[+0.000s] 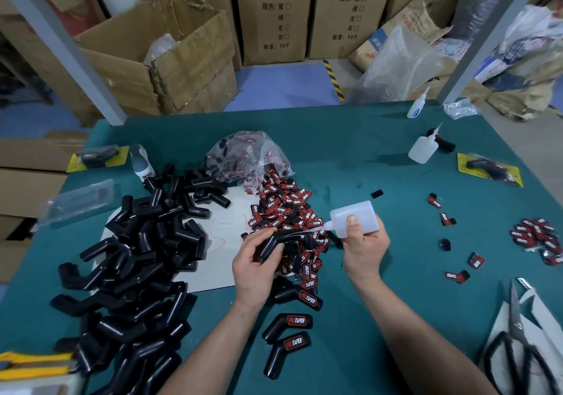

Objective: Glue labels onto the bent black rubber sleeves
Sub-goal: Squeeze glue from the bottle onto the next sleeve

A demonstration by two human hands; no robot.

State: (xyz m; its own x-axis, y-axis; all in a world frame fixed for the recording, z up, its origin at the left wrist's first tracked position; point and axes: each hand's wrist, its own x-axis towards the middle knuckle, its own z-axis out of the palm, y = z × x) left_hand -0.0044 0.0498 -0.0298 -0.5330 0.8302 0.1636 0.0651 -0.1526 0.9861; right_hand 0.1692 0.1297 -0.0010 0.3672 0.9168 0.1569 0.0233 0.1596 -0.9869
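Observation:
My left hand [254,268] grips a bent black rubber sleeve [281,242] above the green table. My right hand [364,250] holds a white glue bottle [355,218] tipped sideways, its thin nozzle pointing left onto the sleeve's upper arm. Behind the hands lies a heap of red-and-black labels [286,209]. A big pile of unlabelled black sleeves [143,248] fills the left of the table. Three labelled sleeves [289,324] lie near my forearms.
A plastic bag of labels [246,157] sits behind the heap. Two more glue bottles [422,149] stand at the far right. Loose labels [536,236] are scattered on the right, with scissors [515,343] at the near right corner. Cardboard boxes [158,56] stand beyond the table.

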